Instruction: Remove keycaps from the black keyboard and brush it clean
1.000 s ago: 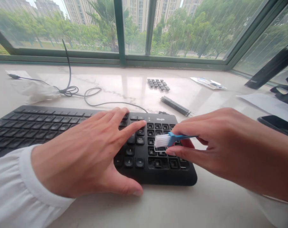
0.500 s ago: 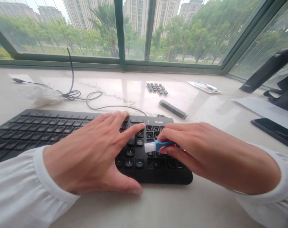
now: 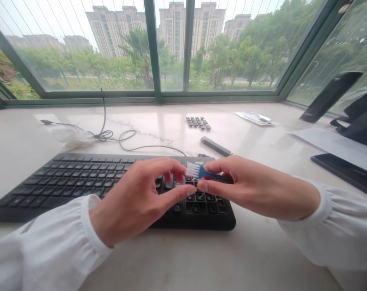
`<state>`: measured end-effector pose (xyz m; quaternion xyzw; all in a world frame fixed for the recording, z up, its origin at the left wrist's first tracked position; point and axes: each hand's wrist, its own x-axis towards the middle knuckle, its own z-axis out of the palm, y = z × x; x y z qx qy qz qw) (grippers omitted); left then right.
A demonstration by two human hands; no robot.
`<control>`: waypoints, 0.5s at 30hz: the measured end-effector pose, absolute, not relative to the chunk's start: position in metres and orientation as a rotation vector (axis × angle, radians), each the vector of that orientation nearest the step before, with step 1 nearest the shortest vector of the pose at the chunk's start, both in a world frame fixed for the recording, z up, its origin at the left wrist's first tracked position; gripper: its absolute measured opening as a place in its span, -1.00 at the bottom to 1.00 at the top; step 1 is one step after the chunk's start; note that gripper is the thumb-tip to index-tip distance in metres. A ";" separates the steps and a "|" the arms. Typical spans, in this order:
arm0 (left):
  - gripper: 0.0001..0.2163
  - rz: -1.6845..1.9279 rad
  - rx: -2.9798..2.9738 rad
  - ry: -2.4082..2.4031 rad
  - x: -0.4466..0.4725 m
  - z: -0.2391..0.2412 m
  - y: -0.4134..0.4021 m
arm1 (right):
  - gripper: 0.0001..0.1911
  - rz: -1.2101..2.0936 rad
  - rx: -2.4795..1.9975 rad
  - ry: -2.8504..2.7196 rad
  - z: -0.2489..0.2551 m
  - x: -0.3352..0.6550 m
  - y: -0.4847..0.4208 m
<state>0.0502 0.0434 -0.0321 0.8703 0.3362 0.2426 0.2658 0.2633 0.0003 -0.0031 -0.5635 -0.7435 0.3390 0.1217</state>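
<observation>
Lifted off the keys now: left hand (image 3: 135, 202), flat on the keyboard (image 3: 65, 182) half a second ago, curled up with thumb and fingertips close to the white bristles. Brush (image 3: 201, 173) raised too, up from the number keys to just above them, in the middle of the frame.

Nearest, low in the frame: white sleeves and bare tabletop (image 3: 201, 262). Next, both hands meeting over the right end of the keyboard. Right hand (image 3: 256, 190) pinched shut on the blue handle, likely to keep the brush steady. Left hand half closed, holding nothing for sure; cannot tell if touching the bristles, maybe picking at them.

Brush lying almost level, long way running left to right, bristle end pointing left toward the left hand, handle going back into the right hand.

Farther up: a dark bar (image 3: 216, 146), a small bunch of loose keycaps (image 3: 198, 122), a looped cable (image 3: 110, 135), a phone (image 3: 344, 171) at the right, then the window.
</observation>
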 end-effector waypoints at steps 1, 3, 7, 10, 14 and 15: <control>-0.81 0.660 2.311 0.914 0.050 -0.031 0.042 | -0.72 1.006 -1.644 -2.180 -0.003 0.264 0.000; -0.81 0.652 2.256 0.924 0.050 -0.031 0.039 | -0.72 1.072 -1.648 -2.209 -0.004 0.264 0.001; -0.79 0.570 2.248 0.960 0.051 -0.034 0.037 | -0.74 1.144 -1.631 -2.244 -0.007 0.265 0.000; -0.78 0.556 2.258 0.980 0.052 -0.035 0.038 | -0.76 1.112 -1.637 -2.246 -0.008 0.265 0.000; -0.79 0.565 2.245 0.981 0.052 -0.033 0.039 | -0.75 1.056 -1.655 -2.222 -0.008 0.264 0.000; -0.79 0.559 2.247 0.978 0.052 -0.033 0.039 | -0.75 1.042 -1.653 -2.223 -0.008 0.263 0.000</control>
